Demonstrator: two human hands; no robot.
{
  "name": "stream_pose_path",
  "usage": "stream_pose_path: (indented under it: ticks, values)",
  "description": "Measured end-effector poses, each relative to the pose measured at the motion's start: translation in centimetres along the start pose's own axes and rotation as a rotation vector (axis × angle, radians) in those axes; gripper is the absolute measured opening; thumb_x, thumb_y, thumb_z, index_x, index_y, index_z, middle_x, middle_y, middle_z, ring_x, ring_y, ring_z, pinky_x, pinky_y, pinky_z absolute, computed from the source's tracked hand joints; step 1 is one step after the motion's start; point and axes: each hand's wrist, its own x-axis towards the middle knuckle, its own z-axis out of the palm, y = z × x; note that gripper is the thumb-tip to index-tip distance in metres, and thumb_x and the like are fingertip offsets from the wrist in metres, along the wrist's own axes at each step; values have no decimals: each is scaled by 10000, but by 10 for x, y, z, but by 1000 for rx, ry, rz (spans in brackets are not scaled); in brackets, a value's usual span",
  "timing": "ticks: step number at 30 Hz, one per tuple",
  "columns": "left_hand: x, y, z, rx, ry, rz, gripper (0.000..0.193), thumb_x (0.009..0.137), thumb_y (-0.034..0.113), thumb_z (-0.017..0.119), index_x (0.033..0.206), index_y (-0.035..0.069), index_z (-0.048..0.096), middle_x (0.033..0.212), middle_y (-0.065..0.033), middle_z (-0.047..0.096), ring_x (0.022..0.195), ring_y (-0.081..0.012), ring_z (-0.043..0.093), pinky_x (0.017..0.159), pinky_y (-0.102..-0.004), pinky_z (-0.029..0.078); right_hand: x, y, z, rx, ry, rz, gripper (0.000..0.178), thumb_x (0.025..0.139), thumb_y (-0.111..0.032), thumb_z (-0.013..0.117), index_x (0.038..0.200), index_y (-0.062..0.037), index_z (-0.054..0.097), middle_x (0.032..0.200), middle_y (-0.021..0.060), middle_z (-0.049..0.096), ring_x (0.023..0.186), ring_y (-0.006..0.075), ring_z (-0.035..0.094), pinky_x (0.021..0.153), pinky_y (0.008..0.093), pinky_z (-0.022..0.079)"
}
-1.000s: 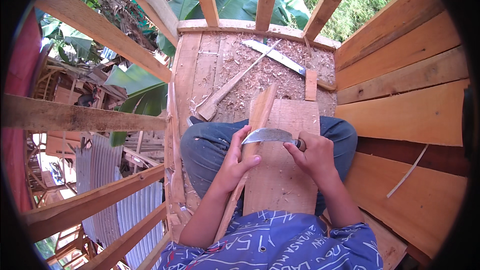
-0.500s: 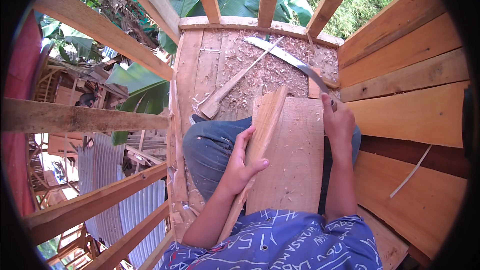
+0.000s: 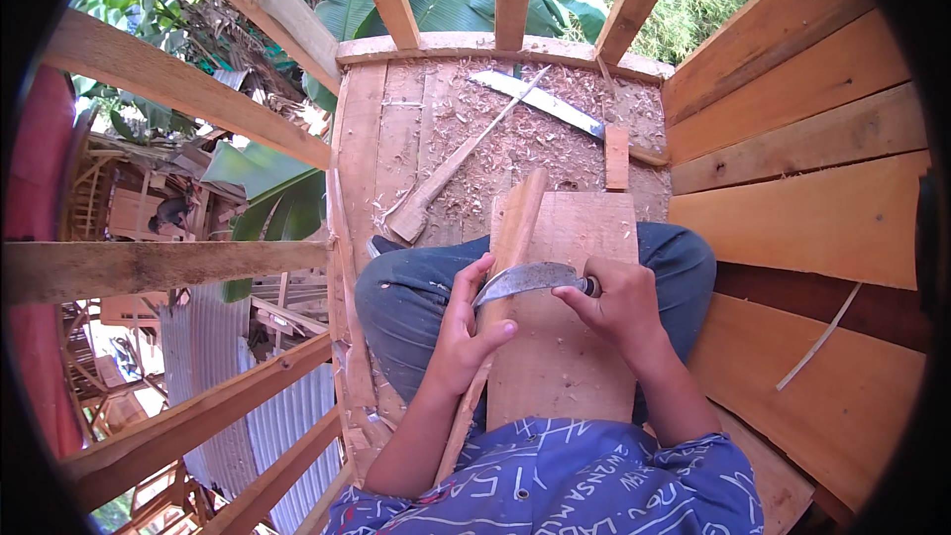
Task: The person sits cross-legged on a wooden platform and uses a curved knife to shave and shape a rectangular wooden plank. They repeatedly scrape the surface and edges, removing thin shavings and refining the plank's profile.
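Observation:
My left hand (image 3: pixel 468 332) is wrapped around a long, narrow wooden piece (image 3: pixel 522 213), its thumb lying across the near side. The piece slants up from beside my body, its far end resting by the top of a wide plank (image 3: pixel 565 367) between my legs. In my right hand (image 3: pixel 619 302) is a curved knife (image 3: pixel 525 280), gripped by its dark handle with the thumb near the blade's base. The blade reaches left across the narrow piece, its tip close to my left fingers. Whether the edge bites into the wood cannot be seen.
Wood shavings (image 3: pixel 466 173) litter the floor beyond my knees. A long straight blade (image 3: pixel 540 102) lies there, next to a small wood block (image 3: pixel 616 159) and a tapered wooden stick (image 3: pixel 436 188). Slatted rails (image 3: pixel 178 272) stand at left, a plank wall (image 3: pixel 792 228) at right.
My right hand has come down and left, swinging the knife from pointing away over the floor to lying across the narrow wooden piece. My left hand keeps its hold.

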Motion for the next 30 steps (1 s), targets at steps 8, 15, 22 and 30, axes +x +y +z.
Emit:
stream_pose_path:
  ticks: [8, 15, 22, 30]
  values:
    - [-3, -10, 3, 175, 44, 94, 916, 669, 340, 768, 1408, 29, 326, 1436, -188, 352, 1384, -290, 282, 1141, -380, 191, 63, 74, -25, -66, 273, 419, 669, 848, -596, 589, 623, 34, 574, 522, 199, 503, 495, 348, 553, 501, 430, 410]
    - [3, -8, 4, 167, 17, 57, 911, 665, 343, 772, 1403, 35, 335, 1482, -209, 303, 1422, -316, 221, 1156, -396, 151, -1, 25, -14, 108, 46, 70, 600, 794, -551, 676, 584, -6, 544, 482, 150, 481, 468, 327, 541, 457, 380, 398]
    - [2, -8, 3, 179, 60, 40, 887, 667, 355, 767, 1388, 49, 350, 1486, -224, 298, 1446, -335, 157, 1162, -425, 119, 44, 30, -5, -10, 60, 177, 644, 789, -594, 657, 578, 5, 545, 506, 155, 500, 480, 322, 550, 495, 422, 409]
    - [2, -10, 1, 203, 26, 60, 906, 666, 350, 773, 1400, 61, 327, 1498, -216, 287, 1446, -339, 160, 1159, -424, 126, 52, 77, -27, 85, 214, 393, 649, 860, -557, 602, 609, 37, 531, 479, 170, 427, 452, 291, 405, 482, 397, 357]
